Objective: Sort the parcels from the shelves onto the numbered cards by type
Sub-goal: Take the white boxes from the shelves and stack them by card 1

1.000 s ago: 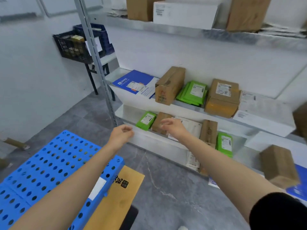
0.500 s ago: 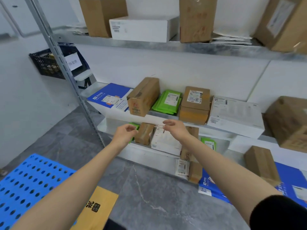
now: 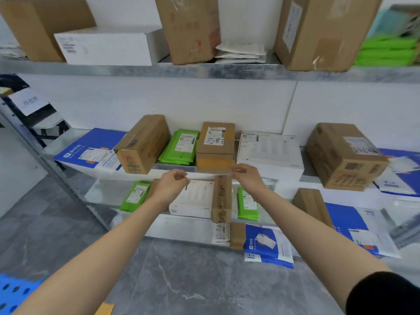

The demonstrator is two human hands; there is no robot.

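Parcels fill a metal shelf rack. On the middle shelf lie a blue envelope (image 3: 91, 151), a long brown box (image 3: 143, 144), green mailers (image 3: 181, 147), a small brown box with a label (image 3: 215, 146), a flat white box (image 3: 269, 152) and a big brown box (image 3: 343, 155). My left hand (image 3: 171, 186) and my right hand (image 3: 246, 178) hover just below and in front of the small brown box, fingers loosely curled, holding nothing. The shelf below carries a green mailer (image 3: 135, 196), a white box (image 3: 195, 198), an upright brown box (image 3: 222, 200) and another green mailer (image 3: 247, 204).
The top shelf holds large brown boxes (image 3: 191, 28), a white box (image 3: 106, 47) and green mailers (image 3: 386, 51). Blue envelopes (image 3: 268, 245) lie on the bottom shelf. A blue perforated pallet (image 3: 13, 292) shows at the lower left on the grey floor. A black basket (image 3: 13, 87) stands at the left.
My view has swung right and up towards the shelves. Both hands have risen from the lower shelf's parcels to the front of the small brown box on the middle shelf.
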